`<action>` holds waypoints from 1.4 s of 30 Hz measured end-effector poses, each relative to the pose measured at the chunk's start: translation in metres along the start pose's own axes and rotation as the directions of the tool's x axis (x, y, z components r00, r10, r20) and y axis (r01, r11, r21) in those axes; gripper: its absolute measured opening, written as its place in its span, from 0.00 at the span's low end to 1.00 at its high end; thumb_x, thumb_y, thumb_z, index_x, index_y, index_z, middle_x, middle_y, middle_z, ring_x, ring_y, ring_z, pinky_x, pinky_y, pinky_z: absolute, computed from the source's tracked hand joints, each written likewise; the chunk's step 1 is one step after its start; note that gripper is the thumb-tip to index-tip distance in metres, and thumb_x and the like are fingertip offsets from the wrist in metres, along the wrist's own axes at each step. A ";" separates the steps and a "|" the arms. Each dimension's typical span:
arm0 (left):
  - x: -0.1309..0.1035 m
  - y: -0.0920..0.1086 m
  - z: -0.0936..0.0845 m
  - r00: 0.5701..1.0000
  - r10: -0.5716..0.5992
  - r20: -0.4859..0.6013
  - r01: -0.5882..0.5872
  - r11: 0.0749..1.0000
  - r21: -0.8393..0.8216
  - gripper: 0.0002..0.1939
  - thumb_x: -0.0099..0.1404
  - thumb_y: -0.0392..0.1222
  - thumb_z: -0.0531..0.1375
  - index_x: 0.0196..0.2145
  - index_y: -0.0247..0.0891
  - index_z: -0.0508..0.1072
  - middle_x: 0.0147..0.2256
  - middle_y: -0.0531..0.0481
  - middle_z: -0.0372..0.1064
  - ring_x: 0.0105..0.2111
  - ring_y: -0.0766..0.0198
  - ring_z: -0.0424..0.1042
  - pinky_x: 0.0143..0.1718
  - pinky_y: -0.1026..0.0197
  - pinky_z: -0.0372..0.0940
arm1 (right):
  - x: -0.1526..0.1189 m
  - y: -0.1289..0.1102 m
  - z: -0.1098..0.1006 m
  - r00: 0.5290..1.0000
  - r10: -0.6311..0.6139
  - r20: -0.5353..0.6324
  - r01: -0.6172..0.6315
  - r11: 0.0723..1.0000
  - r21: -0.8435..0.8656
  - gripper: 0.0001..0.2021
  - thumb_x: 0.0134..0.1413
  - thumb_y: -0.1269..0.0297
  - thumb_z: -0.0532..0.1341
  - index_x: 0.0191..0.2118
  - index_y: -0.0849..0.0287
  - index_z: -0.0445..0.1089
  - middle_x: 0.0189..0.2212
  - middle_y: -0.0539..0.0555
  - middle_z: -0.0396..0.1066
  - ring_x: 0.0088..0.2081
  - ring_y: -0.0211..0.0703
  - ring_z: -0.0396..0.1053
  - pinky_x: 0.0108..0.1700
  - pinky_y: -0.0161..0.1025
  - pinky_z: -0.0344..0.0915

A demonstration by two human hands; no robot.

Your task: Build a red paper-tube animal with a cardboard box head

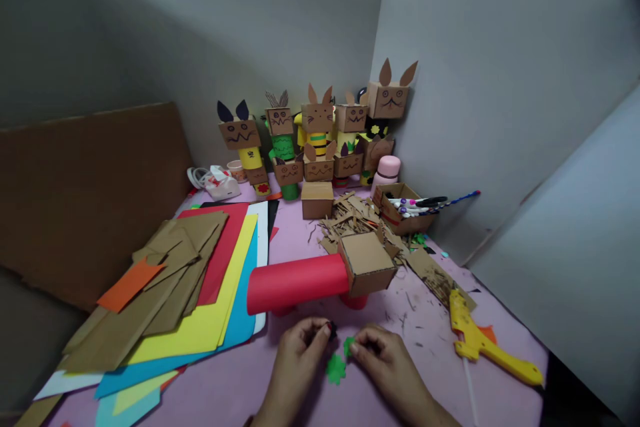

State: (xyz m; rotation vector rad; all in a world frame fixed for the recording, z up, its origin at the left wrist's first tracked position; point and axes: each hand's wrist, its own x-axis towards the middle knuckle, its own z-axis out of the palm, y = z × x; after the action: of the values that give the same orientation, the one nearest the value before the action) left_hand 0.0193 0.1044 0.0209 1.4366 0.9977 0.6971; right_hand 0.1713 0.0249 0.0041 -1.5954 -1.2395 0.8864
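Between thumb and fingers, my left hand (303, 350) pinches a small black paper piece (333, 329). A green paper flower (349, 347) is held at its edge by my right hand (383, 353), whose fingers are closed. Another green flower cutout (336, 369) lies on the pink table between the two hands. Just beyond them stands a red paper tube body (297, 283) on short red legs, with a cardboard box head (367, 261) at its right end.
Coloured paper (185, 333) and cardboard sheets (170, 280) cover the left. A yellow glue gun (493, 347) lies right. Behind are cardboard scraps (353, 217), a box of pens (405, 210), a pink bottle (387, 170) and several box-headed animal figures (317, 119).
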 end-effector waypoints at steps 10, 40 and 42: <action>-0.007 0.001 0.013 0.996 -0.031 0.079 0.038 0.995 -0.090 0.04 0.51 0.37 0.64 0.27 0.35 0.75 0.24 0.51 0.72 0.25 0.65 0.67 0.28 0.65 0.61 | -0.002 -0.004 0.004 1.000 0.000 0.025 -0.001 0.998 0.067 0.18 0.53 0.50 0.56 0.24 0.61 0.67 0.22 0.52 0.66 0.28 0.42 0.63 0.31 0.36 0.55; 0.001 0.006 -0.021 0.993 0.088 0.082 -0.107 0.957 0.268 0.10 0.55 0.37 0.58 0.36 0.37 0.76 0.36 0.44 0.77 0.38 0.54 0.73 0.42 0.58 0.63 | -0.006 -0.004 0.008 0.951 -0.208 0.229 0.280 0.893 -0.353 0.08 0.57 0.65 0.58 0.42 0.59 0.68 0.39 0.56 0.68 0.43 0.48 0.63 0.48 0.47 0.57; 0.003 0.004 -0.024 0.987 0.088 0.136 -0.133 0.922 0.364 0.12 0.56 0.37 0.56 0.38 0.37 0.75 0.39 0.43 0.77 0.42 0.54 0.73 0.45 0.58 0.63 | -0.002 -0.001 0.011 0.955 -0.171 0.244 0.261 0.876 -0.406 0.12 0.53 0.68 0.62 0.44 0.58 0.70 0.41 0.58 0.69 0.44 0.49 0.64 0.48 0.47 0.57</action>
State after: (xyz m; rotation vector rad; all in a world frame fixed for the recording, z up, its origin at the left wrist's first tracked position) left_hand 0.0004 0.1186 0.0278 1.8570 0.9976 0.5125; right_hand 0.1601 0.0260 0.0014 -1.6886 -1.8244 0.6654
